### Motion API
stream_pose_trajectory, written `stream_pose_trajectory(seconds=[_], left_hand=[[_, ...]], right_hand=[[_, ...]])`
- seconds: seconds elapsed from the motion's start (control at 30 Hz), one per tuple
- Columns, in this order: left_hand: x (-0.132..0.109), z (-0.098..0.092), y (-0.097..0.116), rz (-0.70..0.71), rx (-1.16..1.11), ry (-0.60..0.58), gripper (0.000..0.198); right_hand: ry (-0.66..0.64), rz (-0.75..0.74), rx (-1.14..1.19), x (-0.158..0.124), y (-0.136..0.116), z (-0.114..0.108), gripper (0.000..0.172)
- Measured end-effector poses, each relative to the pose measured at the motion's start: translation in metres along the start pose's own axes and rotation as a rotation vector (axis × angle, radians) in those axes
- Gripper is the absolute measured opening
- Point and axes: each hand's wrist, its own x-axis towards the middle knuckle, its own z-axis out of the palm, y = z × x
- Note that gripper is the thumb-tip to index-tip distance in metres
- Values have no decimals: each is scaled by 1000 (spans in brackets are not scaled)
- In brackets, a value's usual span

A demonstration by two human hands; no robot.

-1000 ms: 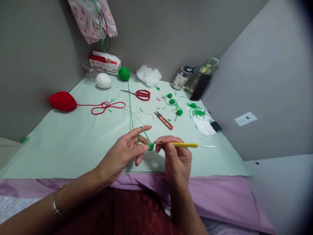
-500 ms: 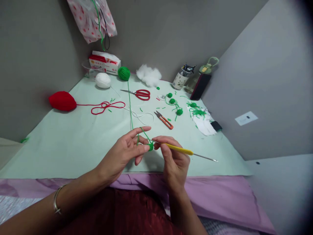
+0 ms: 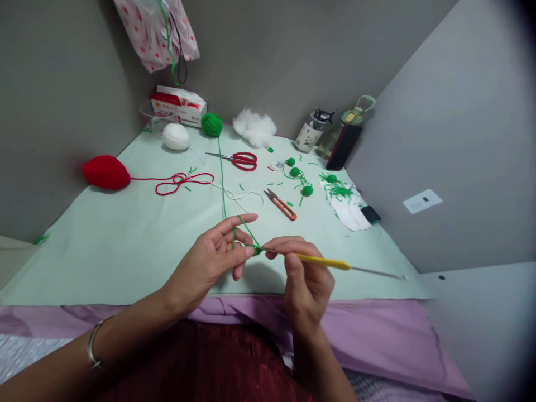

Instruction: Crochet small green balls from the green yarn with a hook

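Observation:
My left hand pinches a small green crochet piece between thumb and fingers, mostly hidden by them. Green yarn runs from the green yarn ball at the back, over my raised left index finger and down to the piece. My right hand grips a crochet hook by its yellow handle. The hook's working tip meets the green piece, and its other metal end sticks out to the right.
Orange thread snips and red-handled scissors lie beyond my hands. Red yarn and a white yarn ball sit left. Several small green balls, white stuffing, a pen cup and a phone are farther back.
My right hand and the crochet hook have shifted right and slightly down, drawing the hook outward. The left hand keeps its hold, and less of the green piece shows.

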Motion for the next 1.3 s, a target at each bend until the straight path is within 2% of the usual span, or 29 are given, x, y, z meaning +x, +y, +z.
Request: stream_pose_trajectory(seconds=[0.23, 0.3, 0.4, 0.5, 0.6, 0.67, 0.77, 0.87, 0.93, 0.97, 1.0, 1.07, 1.13, 1.2, 1.3], left_hand=[[-4, 7, 0, 84, 75, 104, 54], [-4, 9, 0, 75, 36, 90, 59], [-3, 8, 1, -63, -145, -16, 63], [0, 4, 6, -192, -304, -74, 56], [3, 2, 10, -151, -306, -47, 51], [3, 4, 9, -117, -255, -65, 51], [1, 8, 4, -56, -167, -59, 49], [0, 10, -1, -2, -151, 6, 50], [1, 10, -2, -49, -211, -5, 47], [3, 9, -2, -94, -254, -25, 44], [4, 8, -1, -139, -297, -44, 41], [7, 5, 2, -181, -356, -59, 36], [8, 5, 3, -140, -360, -29, 34], [8, 6, 3, -80, -296, -14, 37], [5, 8, 1, -38, -188, -29, 39]], right_hand=[[-155, -303, -411, -4, -4, -3, 32], [-135, -408, -585, -9, 0, -1, 37], [-38, -473, -678, -15, 6, 3, 45], [13, -321, -427, -12, 7, 4, 35], [78, -83, -80, -2, 4, 4, 25], [74, 1, 28, 4, 2, 5, 21], [32, -11, -49, 3, 3, 8, 21], [16, -168, -280, -4, 7, 10, 32], [1, -295, -414, -7, 9, 9, 38], [-2, -313, -435, -7, 9, 8, 38], [9, -288, -414, -6, 8, 6, 36], [64, -144, -263, -1, 6, 4, 28], [105, -5, -71, 5, 4, 3, 22], [76, 56, 34, 8, 3, 4, 19], [39, 79, 29, 7, 5, 7, 17]])
